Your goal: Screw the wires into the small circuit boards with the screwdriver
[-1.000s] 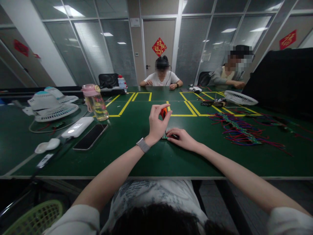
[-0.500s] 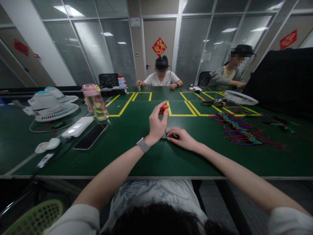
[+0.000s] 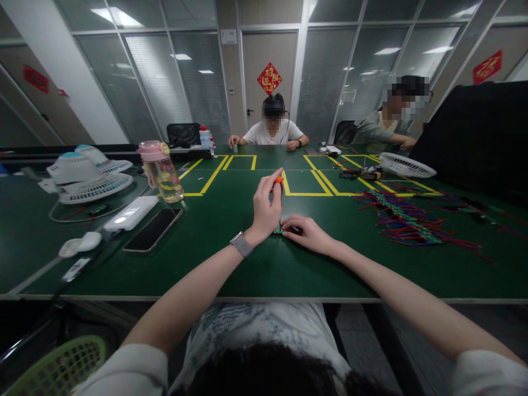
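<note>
At frame centre we pinch a small orange-handled tool [image 3: 279, 180] upright in our left hand [image 3: 264, 210], its tip down at a small green board [image 3: 279, 231]. Our right hand [image 3: 307, 233] lies flat, fingertips pressing that board onto the green table [image 3: 247, 264]. Coloured wires [image 3: 404, 220] sprawl right.

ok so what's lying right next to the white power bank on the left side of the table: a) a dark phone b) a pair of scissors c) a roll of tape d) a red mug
a: a dark phone lies flat on the green table right beside the white power bank, on its near right side.
</note>
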Tool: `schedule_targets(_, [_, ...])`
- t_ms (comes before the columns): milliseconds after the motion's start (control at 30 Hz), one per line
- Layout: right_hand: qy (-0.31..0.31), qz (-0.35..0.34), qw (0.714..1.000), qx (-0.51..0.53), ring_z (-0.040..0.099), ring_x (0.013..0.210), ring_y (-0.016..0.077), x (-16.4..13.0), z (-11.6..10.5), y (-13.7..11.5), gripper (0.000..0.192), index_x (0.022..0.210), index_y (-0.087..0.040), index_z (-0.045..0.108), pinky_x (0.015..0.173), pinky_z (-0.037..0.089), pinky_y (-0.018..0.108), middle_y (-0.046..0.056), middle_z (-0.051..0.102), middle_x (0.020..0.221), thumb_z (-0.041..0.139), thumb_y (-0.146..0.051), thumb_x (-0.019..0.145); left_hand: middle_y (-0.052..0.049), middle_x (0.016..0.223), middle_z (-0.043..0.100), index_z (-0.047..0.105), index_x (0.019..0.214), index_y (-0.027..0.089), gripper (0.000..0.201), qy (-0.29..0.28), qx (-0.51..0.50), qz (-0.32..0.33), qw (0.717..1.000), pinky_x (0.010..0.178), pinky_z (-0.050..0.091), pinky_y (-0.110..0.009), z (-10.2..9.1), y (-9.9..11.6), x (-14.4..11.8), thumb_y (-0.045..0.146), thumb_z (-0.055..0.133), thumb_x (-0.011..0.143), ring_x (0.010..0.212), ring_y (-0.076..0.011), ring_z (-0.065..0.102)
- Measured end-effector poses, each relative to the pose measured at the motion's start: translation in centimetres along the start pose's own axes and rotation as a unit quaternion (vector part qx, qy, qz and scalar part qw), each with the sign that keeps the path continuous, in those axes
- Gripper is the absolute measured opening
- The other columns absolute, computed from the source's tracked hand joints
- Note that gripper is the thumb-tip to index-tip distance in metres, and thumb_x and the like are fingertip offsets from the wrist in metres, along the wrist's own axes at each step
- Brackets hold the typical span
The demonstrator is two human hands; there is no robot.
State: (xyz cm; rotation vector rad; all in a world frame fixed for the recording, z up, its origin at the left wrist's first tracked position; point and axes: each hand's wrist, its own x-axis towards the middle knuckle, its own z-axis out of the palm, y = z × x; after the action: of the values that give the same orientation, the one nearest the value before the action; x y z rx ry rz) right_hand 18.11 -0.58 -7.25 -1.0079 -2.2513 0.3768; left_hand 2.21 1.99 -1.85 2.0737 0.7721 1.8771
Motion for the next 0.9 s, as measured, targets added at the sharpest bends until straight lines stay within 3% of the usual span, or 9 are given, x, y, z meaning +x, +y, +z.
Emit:
schedule_targets(300, [-0.001, -0.003, 1.0, 0.0, 0.065, 0.095, 0.0206, -0.02, -0.04, 0.01, 0.012, 0.091, -0.018, 0.07, 0.088, 0.051, 0.036, 0.009, 0.07, 0.102, 0.061, -0.024, 0.086, -0.008, 0.111, 0.062, 0.054, 0.127, 0.023, 0.034, -0.007, -0.031, -0.029, 0.999, 0.079, 0.049, -0.029, 0.2, -0.25, -0.13, 0.029, 0.035, 0.099, 0.092, -0.0158, 0.062])
schedule_targets(900, [0.004, -0.004, 1.0, 0.001, 0.065, 0.096, 0.0206, -0.03, 0.04, 0.07, 0.012, 0.09, -0.019, 0.07, 0.089, 0.051, 0.037, 0.009, 0.07, 0.102, 0.061, -0.024, 0.086, -0.004, 0.094, 0.054, 0.055, 0.118, 0.022, 0.03, 0.005, -0.02, -0.034, 0.999, 0.069, 0.048, -0.026, 0.3, -0.29, -0.18, 0.033, 0.035, 0.1, 0.074, -0.0122, 0.054])
